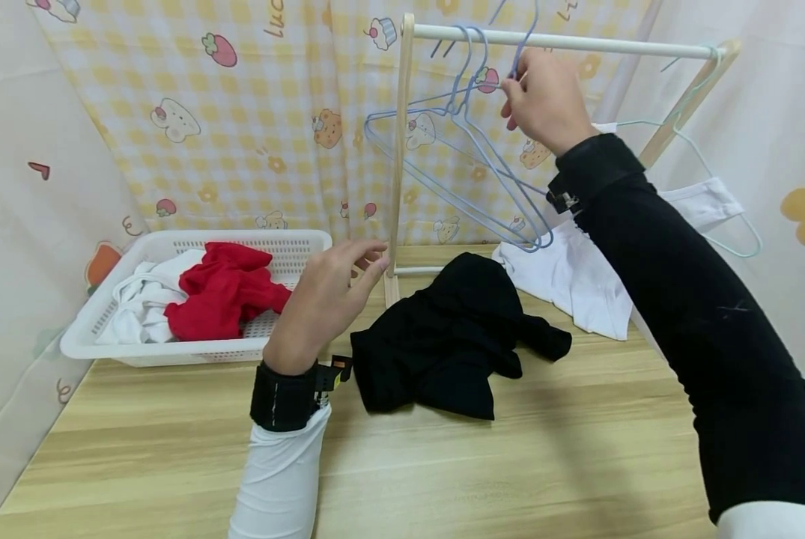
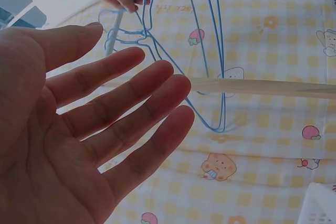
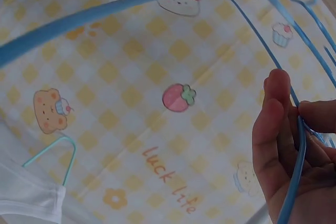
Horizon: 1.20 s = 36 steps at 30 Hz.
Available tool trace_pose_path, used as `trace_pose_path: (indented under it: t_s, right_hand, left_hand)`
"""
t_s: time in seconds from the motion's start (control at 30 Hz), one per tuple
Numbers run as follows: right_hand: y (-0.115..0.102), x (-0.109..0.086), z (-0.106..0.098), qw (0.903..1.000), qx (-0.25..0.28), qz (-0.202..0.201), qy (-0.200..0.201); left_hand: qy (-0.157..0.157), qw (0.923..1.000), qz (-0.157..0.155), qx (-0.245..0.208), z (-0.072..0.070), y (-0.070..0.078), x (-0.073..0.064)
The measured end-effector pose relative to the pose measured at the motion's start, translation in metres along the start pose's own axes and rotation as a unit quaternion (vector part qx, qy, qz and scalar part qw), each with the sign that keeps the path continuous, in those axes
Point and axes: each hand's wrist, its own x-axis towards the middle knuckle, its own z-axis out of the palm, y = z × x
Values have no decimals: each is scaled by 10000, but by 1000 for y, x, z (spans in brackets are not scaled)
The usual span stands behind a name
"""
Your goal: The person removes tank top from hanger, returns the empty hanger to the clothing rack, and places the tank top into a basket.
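High at the rack, my right hand (image 1: 547,97) pinches a blue wire hanger (image 3: 300,156) near its hook, between thumb and fingers. More blue hangers (image 1: 462,71) hang from the rail just left of that hand. My left hand (image 1: 328,299) is held above the table beside the rack's left post (image 1: 402,150), palm toward the rack. The left wrist view shows its fingers (image 2: 149,108) extended and nothing in the palm. Below and between both hands, a crumpled black garment (image 1: 436,344) lies on the table.
A white plastic basket (image 1: 105,348) at the left holds a red garment (image 1: 223,296) and white cloth (image 1: 149,296). The rack's white rail (image 1: 577,45) spans the upper right. White garments (image 1: 570,273) lie or hang at the right, where a mint-green hanger (image 1: 752,239) also hangs.
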Motion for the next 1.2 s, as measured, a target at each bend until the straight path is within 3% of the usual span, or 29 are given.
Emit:
trace_pose_path:
  t_s: [0.2,0.5,0.77,0.97,1.2]
  right_hand:
    - [-6,2,18,9994,-235,-151,-195]
    - [-6,1,23,9958,-662,-273,-569]
    - [-8,-1,-1,9906,-912,-219,-994]
    - [-20,-22,-30,9945,-801,-139,-657]
    - [-35,-72,-43,9986,-53,-530,53]
  left_hand:
    - [-84,9999,-72,30,1,-1,-1]
    - [-62,9999,-53,61,0,-5,-4]
    - [-50,9999,-82,46,-1,-6,-4]
    - [2,9999,-37,124,-4,-6,-3]
    - [75,9999,-91,101,-6,-5,-4]
